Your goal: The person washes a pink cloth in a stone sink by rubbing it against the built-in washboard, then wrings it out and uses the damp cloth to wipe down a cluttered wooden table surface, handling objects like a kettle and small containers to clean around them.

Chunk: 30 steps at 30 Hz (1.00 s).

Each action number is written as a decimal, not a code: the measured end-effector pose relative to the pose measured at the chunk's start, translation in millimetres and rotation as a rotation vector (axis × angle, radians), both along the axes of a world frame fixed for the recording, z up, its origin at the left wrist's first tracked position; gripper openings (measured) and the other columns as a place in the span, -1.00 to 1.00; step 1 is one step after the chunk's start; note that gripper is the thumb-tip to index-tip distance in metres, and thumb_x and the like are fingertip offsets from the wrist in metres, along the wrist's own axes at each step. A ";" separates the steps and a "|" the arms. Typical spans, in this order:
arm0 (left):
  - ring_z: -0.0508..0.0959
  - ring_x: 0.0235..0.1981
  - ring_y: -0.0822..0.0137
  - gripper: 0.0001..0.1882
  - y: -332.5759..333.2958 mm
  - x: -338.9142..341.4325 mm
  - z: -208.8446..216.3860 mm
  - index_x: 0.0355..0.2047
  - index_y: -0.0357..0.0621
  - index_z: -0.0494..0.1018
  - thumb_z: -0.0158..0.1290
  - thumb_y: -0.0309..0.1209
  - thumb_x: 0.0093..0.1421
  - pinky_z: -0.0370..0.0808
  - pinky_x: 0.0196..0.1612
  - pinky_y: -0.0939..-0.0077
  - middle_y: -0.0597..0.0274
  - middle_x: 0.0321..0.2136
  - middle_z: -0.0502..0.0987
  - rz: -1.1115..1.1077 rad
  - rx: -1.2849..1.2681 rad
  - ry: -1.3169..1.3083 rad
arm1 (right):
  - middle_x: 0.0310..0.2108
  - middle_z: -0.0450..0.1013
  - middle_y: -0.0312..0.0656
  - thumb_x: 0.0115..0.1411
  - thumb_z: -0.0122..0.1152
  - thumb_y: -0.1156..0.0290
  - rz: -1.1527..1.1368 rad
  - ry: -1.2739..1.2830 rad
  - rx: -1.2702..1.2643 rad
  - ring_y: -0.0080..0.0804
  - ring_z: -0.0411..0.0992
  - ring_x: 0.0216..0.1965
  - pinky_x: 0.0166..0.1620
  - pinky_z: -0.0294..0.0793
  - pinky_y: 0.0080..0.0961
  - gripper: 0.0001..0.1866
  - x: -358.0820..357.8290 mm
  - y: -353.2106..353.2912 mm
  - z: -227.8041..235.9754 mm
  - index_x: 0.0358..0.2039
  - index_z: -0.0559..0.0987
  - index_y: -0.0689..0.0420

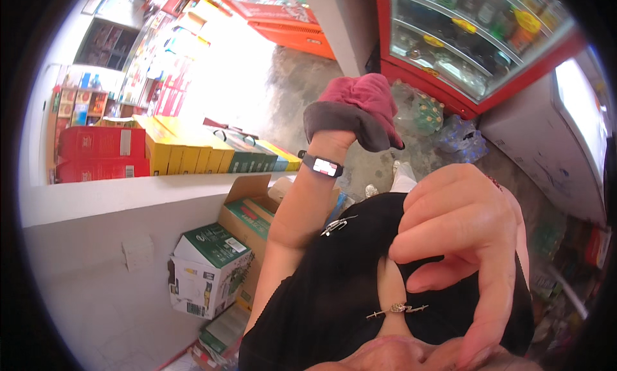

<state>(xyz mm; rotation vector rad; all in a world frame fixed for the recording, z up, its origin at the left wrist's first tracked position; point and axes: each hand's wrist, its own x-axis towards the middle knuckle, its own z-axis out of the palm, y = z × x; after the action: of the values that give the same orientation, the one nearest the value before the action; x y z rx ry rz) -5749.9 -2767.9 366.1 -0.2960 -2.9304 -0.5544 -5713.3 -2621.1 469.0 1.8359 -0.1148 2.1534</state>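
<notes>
My left hand [334,140] is stretched forward and tucked into a pink cloth piece [360,98] with a folded dark grey edge, mitt- or cap-like. Its fingers are hidden inside. A dark smartwatch [323,167] with a lit screen sits on that wrist. Close to the camera is my right hand [456,229]. One of its fingers reaches toward the lower edge, the others are loosely bent and spaced apart, and nothing shows between them. A red bracelet [495,183] is partly seen behind it. I wear a black top [308,300] with silver clasps.
Yellow boxes [186,149], green boxes [247,154] and red boxes [103,149] line a white counter [128,191] at left. Cartons [212,268] stand below it. A red-framed drinks fridge [443,88], a white chest freezer [540,127] and plastic bags [461,138] occupy the right.
</notes>
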 end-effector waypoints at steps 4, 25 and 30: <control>0.53 -0.40 0.15 -0.53 -3.0 -24.6 8.0 -0.49 0.00 0.41 0.27 0.03 -0.27 0.44 -0.34 0.43 0.15 -0.51 0.50 0.092 -0.194 -0.044 | -0.31 0.39 0.15 -0.17 0.01 0.89 0.218 0.071 0.338 -0.28 0.30 -0.62 -0.59 0.31 -0.48 -0.37 -50.7 17.3 7.3 -0.20 0.65 -0.12; 0.54 -0.36 0.14 -0.52 -19.7 -77.1 15.2 -0.51 0.03 0.47 0.22 0.12 -0.26 0.44 -0.31 0.40 0.16 -0.46 0.51 0.213 -0.171 -0.047 | -0.26 0.41 0.09 -0.20 0.15 0.78 0.125 0.249 0.277 -0.35 0.27 -0.71 -0.67 0.23 -0.56 -0.33 -138.7 -1.7 1.4 -0.13 0.60 -0.29; 0.53 -0.37 0.09 -0.65 -24.5 -70.3 3.5 -0.52 -0.01 0.46 0.13 -0.01 -0.12 0.44 -0.32 0.39 0.12 -0.48 0.51 0.313 0.004 -0.002 | -0.43 0.36 -0.16 -0.13 0.17 0.67 -0.013 0.179 0.499 -0.50 0.24 -0.73 -0.68 0.19 -0.63 -0.37 -134.7 14.1 11.6 -0.11 0.55 -0.40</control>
<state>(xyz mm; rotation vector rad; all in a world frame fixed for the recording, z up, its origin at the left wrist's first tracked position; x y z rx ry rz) -5820.2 -2792.4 369.6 0.1628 -2.8933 -0.5120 -5848.0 -2607.0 480.7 2.2698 -0.6736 2.0667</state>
